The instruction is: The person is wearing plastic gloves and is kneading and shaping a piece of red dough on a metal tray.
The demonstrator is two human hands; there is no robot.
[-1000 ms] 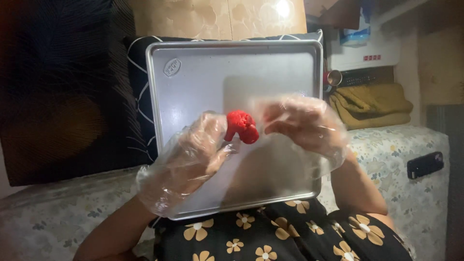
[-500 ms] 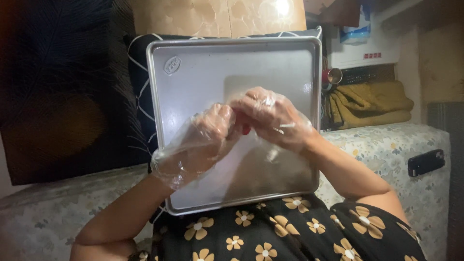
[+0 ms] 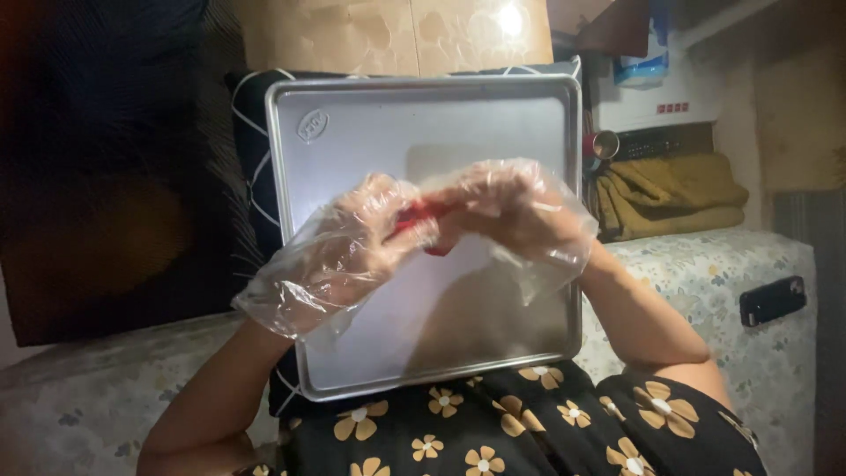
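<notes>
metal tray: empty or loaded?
Empty, as far as it shows. The metal tray has a bare surface around both gloved hands, left hand and right hand, which hold a red lump above it.

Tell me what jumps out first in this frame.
Dead centre, the left hand and right hand, both in loose clear plastic gloves, press together around a small red lump that barely shows between them. Right behind them a shiny rectangular metal tray fills the middle, lying on a patterned cushion. At the bottom edge, the person's dark garment with yellow flowers stands out against the pale bedding.
</notes>
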